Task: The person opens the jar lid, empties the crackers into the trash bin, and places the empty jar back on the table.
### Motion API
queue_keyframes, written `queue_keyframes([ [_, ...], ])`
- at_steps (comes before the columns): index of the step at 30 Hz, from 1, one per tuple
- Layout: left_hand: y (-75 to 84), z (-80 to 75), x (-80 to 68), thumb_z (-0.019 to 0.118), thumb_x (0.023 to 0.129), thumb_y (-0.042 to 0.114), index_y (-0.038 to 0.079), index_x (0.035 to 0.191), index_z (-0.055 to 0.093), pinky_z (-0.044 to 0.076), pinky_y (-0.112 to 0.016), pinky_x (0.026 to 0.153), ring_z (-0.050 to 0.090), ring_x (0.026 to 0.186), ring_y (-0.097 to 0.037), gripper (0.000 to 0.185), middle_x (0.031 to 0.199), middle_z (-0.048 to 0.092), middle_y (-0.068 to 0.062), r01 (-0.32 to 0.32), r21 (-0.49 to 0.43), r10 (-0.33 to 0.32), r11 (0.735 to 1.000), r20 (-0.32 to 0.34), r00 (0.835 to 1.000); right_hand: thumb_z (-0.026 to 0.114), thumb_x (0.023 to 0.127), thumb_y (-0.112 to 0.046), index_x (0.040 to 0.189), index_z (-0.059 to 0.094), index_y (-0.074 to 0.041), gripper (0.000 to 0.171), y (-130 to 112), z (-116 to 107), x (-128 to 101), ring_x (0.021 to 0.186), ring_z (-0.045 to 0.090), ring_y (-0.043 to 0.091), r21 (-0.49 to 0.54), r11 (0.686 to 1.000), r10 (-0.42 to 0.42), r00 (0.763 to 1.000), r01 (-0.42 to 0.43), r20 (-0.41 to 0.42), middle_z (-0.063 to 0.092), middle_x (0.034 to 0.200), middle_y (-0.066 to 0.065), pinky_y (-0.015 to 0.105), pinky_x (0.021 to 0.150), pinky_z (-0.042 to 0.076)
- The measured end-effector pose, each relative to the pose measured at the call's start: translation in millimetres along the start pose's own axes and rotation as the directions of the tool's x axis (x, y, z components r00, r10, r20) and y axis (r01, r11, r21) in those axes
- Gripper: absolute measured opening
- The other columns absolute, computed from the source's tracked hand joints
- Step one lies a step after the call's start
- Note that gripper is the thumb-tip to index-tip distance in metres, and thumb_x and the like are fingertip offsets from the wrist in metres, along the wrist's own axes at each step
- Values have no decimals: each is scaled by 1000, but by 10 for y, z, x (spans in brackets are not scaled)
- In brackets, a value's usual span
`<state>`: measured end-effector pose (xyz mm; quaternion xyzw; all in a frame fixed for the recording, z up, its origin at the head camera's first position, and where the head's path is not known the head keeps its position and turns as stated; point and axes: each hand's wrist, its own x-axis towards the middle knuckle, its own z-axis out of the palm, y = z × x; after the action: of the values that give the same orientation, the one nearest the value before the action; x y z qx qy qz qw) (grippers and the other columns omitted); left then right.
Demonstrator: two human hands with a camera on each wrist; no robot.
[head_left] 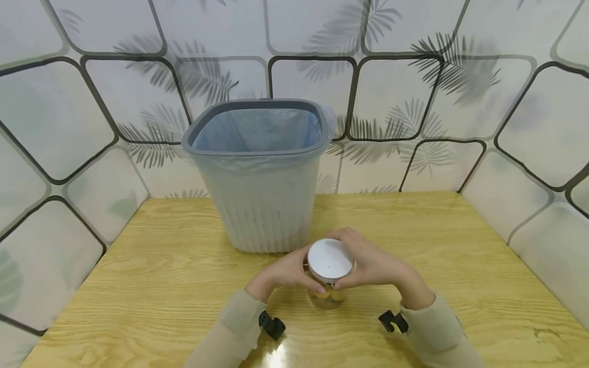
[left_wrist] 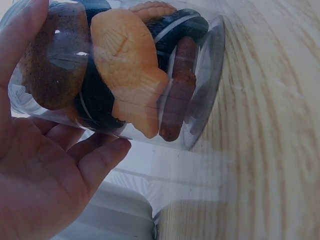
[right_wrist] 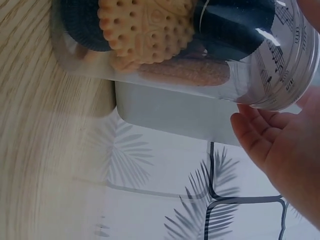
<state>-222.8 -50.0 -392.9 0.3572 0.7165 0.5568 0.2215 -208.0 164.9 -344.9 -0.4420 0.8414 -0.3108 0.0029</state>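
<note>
A clear jar (head_left: 327,301) of cookies with a white lid (head_left: 330,259) stands on the wooden table in front of me. My left hand (head_left: 289,268) grips it from the left, thumb in front and fingers behind. From the right, my right hand (head_left: 375,260) curves around the top at the lid. Through the wall, the left wrist view shows a fish-shaped cookie (left_wrist: 125,60), a brown cookie (left_wrist: 55,60) and dark sandwich cookies. A round cookie with holes (right_wrist: 147,30) shows in the right wrist view, beside a printed band (right_wrist: 275,47) near the lid.
Behind the jar, close to my left hand, stands a whitish ribbed bin (head_left: 264,204) with a grey rim and a bluish liner (head_left: 262,128). Patterned panels (head_left: 391,97) enclose the back and sides of the wooden table (head_left: 156,266).
</note>
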Motion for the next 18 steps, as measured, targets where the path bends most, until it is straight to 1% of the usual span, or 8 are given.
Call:
queue_keyframes([
  [3,6,-2,-4,76,67,4,16,134,30,36,-29,89,43,108,-12,82,121,43,3,5,25,-4,1000,-7,1000,76,66,-37,127,34,-3,82,31,-15,-10,108,39,21,48,999,-26,999,25,22,38,122,8,41,85,39],
  [6,17,-8,-10,76,68,6,15,134,30,36,-30,89,43,108,-13,82,121,43,2,3,36,-2,999,-4,1000,76,68,-33,129,31,-2,82,58,-28,-18,112,38,23,94,995,-33,998,28,50,36,126,9,43,88,37],
  [10,23,-9,-13,76,68,7,15,135,28,35,-30,89,42,109,-12,83,122,43,2,-2,20,2,1000,6,1000,75,71,-28,131,29,-1,80,80,-44,-17,114,38,25,146,989,-42,996,30,80,35,128,10,43,90,36],
  [12,98,-2,-29,75,68,5,13,136,28,35,-30,89,42,109,-12,83,122,43,1,7,24,-7,1000,1,1000,74,72,-25,131,28,-1,79,84,-53,-15,114,38,25,164,986,-48,995,33,91,35,128,10,43,90,36],
  [17,88,0,-30,75,68,4,13,136,29,35,-31,89,42,109,-13,83,123,43,1,13,34,-13,999,-6,1000,73,73,-24,132,26,-3,79,83,-52,-20,113,38,26,173,984,-53,994,35,100,34,129,11,44,90,36],
  [18,52,-4,-24,76,68,5,14,135,28,35,-30,90,42,109,-12,83,122,43,2,7,31,-7,1000,-4,1000,73,72,-25,133,25,-3,80,80,-48,-24,114,38,26,171,985,-48,994,30,102,34,129,12,44,90,36],
])
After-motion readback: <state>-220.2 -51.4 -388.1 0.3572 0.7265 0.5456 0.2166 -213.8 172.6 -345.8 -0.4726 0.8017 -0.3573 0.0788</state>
